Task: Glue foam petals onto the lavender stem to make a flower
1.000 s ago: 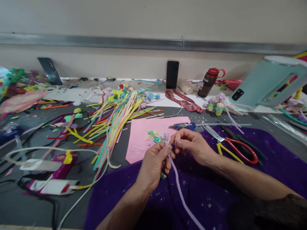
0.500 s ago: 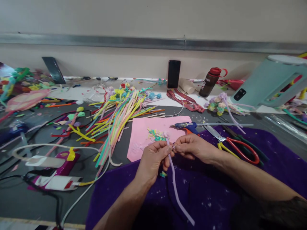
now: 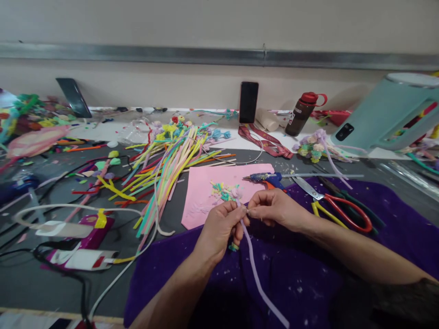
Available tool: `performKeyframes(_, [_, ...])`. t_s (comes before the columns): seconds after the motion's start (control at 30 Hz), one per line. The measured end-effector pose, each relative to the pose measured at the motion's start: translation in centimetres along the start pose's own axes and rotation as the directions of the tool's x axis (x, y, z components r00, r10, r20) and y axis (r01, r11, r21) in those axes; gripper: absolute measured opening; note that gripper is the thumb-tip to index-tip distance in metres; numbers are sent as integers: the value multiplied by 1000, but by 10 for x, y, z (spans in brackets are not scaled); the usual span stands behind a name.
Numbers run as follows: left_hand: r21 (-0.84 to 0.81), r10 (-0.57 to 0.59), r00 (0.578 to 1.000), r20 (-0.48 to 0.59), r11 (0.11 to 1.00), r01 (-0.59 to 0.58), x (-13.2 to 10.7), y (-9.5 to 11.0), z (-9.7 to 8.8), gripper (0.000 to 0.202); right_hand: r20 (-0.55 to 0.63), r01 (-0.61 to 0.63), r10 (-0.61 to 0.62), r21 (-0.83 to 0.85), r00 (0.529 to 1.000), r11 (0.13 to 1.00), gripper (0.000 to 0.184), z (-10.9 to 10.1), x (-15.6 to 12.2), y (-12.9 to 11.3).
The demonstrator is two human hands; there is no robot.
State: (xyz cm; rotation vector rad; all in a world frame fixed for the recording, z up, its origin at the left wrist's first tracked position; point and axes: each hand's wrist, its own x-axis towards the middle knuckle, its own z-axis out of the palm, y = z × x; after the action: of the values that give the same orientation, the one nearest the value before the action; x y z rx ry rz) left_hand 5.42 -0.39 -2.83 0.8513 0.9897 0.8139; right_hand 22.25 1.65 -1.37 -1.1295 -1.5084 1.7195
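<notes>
Fingertip work on the lilac strip [image 3: 256, 278] appeared to be the step in hand. Your left hand [image 3: 216, 230] pinched the strip near its upper end, at the near edge of the pink sheet [image 3: 199, 176]; the long free end ran toward you over the purple cloth [image 3: 308, 278]. Your right hand [image 3: 279, 210] was narrow, thumb and forefinger drawn together at the left fingertips — whether they held a small piece could not be told. The next move seemed to call for a steady left pinch and short, precise right-hand motion.

Open room lay toward you, where the strip crossed the cloth. Ahead was tighter: clippings [image 3: 222, 192] lay on the sheet just beyond your fingers, and the glue gun [image 3: 262, 177] lay at its right edge, nozzle pointing left. Scissors [image 3: 348, 212] lay near your right forearm — sideways clearance was limited there. A strip bundle [image 3: 178, 169] lay just beside the sheet's left edge.
</notes>
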Motion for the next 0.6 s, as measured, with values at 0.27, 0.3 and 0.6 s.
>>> performKeyframes(0.27, [-91,-20,999,51,995,25,-2,4,0,30,30,104,-104,-11,994,995,17,1,-2,-1])
performKeyframes(0.3, [-95,-23,998,62,995,29,-2,3,0,30,21,97,-97,19,995,995,19,1,-2,0])
performKeyframes(0.6, [-140,-40,992,120,989,57,-3,1,0,28,152,-22,-26,304,988,952,26,0,3,11])
